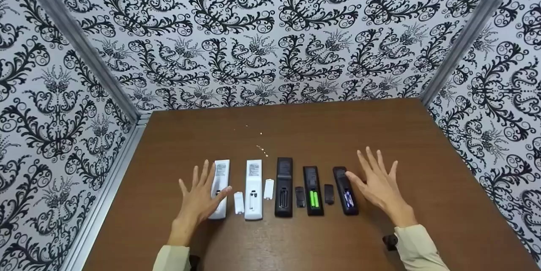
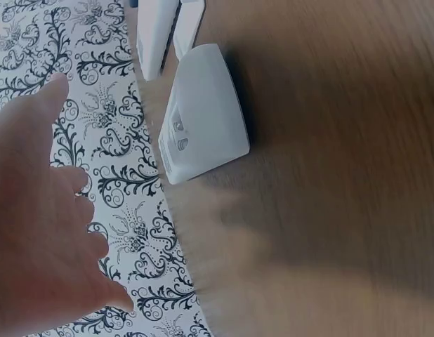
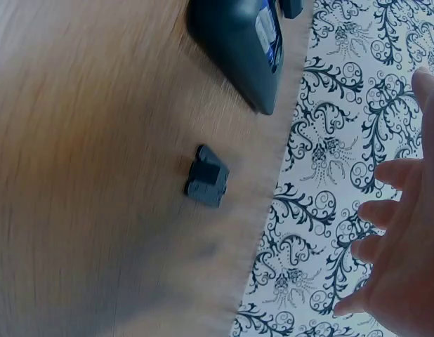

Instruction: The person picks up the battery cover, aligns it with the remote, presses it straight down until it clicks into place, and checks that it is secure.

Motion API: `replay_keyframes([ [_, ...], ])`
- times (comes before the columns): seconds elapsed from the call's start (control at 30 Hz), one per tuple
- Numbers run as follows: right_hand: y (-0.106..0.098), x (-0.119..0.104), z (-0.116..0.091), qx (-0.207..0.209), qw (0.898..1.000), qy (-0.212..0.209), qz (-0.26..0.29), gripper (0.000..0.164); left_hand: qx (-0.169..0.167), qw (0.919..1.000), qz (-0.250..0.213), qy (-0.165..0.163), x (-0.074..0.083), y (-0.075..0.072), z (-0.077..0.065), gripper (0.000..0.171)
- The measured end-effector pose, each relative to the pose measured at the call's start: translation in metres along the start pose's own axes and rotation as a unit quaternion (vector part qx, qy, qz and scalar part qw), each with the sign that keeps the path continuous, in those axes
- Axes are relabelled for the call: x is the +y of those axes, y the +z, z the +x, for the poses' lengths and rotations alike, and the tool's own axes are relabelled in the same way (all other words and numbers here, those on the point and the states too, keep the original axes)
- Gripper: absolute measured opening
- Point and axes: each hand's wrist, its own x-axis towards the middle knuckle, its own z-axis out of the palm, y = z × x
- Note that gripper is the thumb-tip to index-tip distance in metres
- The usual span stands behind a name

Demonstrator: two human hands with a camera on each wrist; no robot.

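My left hand [image 1: 195, 199] hovers with spread fingers over the leftmost white remote control [image 1: 222, 171], hiding part of it. In the left wrist view that remote [image 2: 206, 116] lies apart from the hand [image 2: 41, 210]. My right hand [image 1: 380, 188], fingers spread, is beside a black remote with blue batteries [image 1: 348, 199]. A small black battery cover [image 3: 206, 179] lies near this remote [image 3: 238, 49] in the right wrist view; the right hand hides it from the head view. Both hands hold nothing.
Between the hands lie another white remote [image 1: 253, 169], a black remote with open slots [image 1: 284, 167] and a black remote with green batteries [image 1: 311, 176]. White covers [image 1: 239, 202] and black covers [image 1: 329, 194] lie between them. Patterned walls [image 1: 270, 51] border the brown table [image 1: 270, 241].
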Motion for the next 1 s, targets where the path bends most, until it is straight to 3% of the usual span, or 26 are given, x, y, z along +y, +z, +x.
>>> replay_keyframes([
  [0.43,0.016,-0.022,-0.003,0.034,0.996,-0.011,0.079,0.074,-0.034,0.9954,-0.089,-0.011,0.002,0.0,-0.002,0.087],
  [1.0,0.025,-0.058,-0.01,0.115,0.985,-0.076,0.108,0.057,-0.052,0.9835,-0.166,-0.05,0.0,0.005,-0.002,0.098],
])
